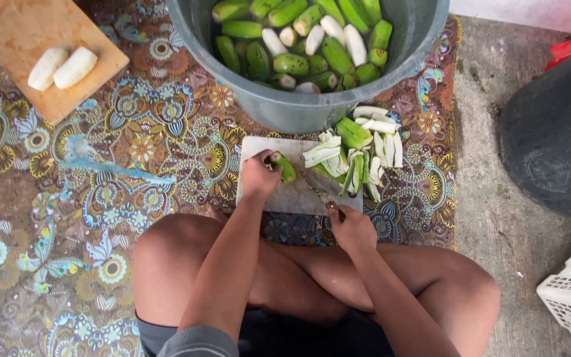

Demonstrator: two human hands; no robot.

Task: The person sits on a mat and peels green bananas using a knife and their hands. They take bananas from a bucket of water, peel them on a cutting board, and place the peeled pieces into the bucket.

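- The left hand (258,177) was closed around one end of a green banana (284,166) and pressed it down on the white cutting board (285,197).
- The banana lay near the left far part of the board, with its free end pointing to the right and near side.
- The right hand (351,228) was closed in a fist on the handle of a knife (318,193), at the near right edge of the board.
- The knife blade pointed to the far left, toward the banana; I cannot tell if the tip touched it.
- A heap of green and white peels (358,152) lay on the right far part of the board and partly on the patterned mat (133,145).
- A grey bucket (299,109) stood just beyond the board, with green and peeled white bananas inside.
- Far left, a wooden board (14,26) carried two peeled bananas (62,67) side by side.
- The person sat with crossed legs on the mat, close behind the white board.
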